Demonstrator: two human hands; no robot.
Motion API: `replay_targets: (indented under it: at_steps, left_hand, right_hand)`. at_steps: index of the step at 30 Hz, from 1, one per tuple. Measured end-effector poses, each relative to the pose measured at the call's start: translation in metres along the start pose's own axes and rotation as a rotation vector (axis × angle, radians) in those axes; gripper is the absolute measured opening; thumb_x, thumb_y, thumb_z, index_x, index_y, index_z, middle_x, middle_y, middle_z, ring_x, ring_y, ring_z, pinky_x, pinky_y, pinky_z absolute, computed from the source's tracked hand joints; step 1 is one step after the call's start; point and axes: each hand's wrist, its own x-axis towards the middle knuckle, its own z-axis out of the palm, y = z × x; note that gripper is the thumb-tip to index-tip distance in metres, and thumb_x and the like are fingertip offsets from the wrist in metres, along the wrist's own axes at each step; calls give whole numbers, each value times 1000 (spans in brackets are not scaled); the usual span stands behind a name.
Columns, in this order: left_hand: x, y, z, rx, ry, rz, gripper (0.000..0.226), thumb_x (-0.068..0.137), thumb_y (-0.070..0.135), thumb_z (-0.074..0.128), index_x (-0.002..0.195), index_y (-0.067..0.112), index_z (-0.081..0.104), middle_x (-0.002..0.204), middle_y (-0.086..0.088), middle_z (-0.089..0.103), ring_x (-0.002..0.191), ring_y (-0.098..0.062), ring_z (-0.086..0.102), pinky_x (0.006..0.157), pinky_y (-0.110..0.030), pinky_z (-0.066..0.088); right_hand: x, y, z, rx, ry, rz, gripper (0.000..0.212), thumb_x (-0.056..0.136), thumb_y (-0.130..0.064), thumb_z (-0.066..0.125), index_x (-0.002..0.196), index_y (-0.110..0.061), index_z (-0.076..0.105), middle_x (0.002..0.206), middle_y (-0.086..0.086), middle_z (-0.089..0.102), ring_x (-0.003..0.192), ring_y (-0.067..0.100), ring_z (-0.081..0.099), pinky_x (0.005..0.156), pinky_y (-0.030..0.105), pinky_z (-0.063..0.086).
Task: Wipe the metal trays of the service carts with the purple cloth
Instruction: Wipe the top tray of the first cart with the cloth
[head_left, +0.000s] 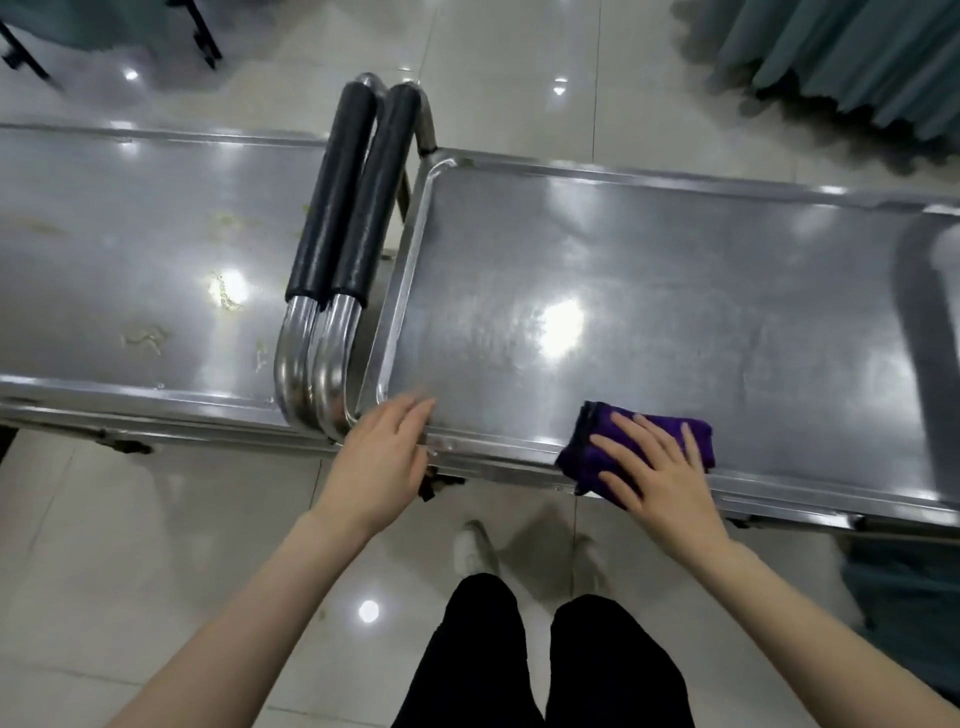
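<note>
Hands at the near edge of a service cart: the right hand (660, 467) lies flat, fingers straight and spread, pressing the folded purple cloth (584, 457) onto the near rim of the right-hand metal tray (623, 291), with part of the cloth overhanging the lip. The left hand (382, 457), fingers loosely extended and blurred, sits at that tray's rounded near-left corner and grips nothing that can be made out.

The cloth is thick, napped and dark-edged. The tray is a shallow stainless rectangle with a raised rolled rim, its sheen streaked and glaring under the ceiling lights.

Between the carts, two bent chrome tube handles (374, 208) sleeved in matte black foam stand side by side. To their left, the left-hand tray (104, 208) carries yellowish dried smears (223, 296), apparently not yet wiped.

The risks, on judgement:
- With the cloth straddling the rim, a stroke could drag it off onto the glossy tiled floor (156, 545).
- Firm pressure could shift the cart if it rolls freely.
- Glare may hide missed streaks.

A pleated green curtain (857, 62) hangs at far right.
</note>
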Motion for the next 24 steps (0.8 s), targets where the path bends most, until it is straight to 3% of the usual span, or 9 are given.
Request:
replay_targets:
  at_steps: [4,9,12,15,19,24]
  left_hand:
    - [4,-12,-11,-59,37,63,47,88,6,57,135,6,50,140,-11,49,131,-30,43,109,-43,37]
    - [11,-17,-34,-66,98,165,45,85,2,60,130,3,54,139,-14,49,135,-30,40,111,-40,36]
    - [27,-24,-55,3,156,226,42,87,5,57,129,3,55,138,-14,50,136,-29,38,111,-41,35]
    - [54,-32,-73,47,218,228,42,87,5,55,130,3,55,139,-14,50,138,-29,36,113,-42,32]
    - [104,-36,-82,108,186,204,51,87,7,58,137,5,49,146,-14,44,142,-29,29,119,-39,19]
    - [156,-39,-87,112,193,170,54,86,13,58,139,8,47,147,-12,42,143,-27,28,119,-38,17]
  right_hand:
    - [-2,-23,9,-45,7,207,48,93,-54,35,128,-33,61,144,1,50,133,26,40,114,60,16]
    - [74,-143,30,-18,18,-50,39,86,-49,59,122,-36,65,140,-2,54,129,28,50,107,64,27]
    - [121,-198,36,74,-72,-134,40,93,-47,50,132,-35,54,148,-4,44,139,27,36,113,63,11]
    - [120,-193,33,68,-135,-150,43,97,-47,41,138,-35,48,153,-4,36,144,24,27,116,61,10]
    - [65,-151,24,17,-22,-76,41,92,-47,48,130,-36,59,146,-5,48,135,22,44,114,58,22]
    - [55,-128,27,-45,-62,15,44,93,-50,41,132,-38,57,147,-5,46,135,22,44,109,56,23]
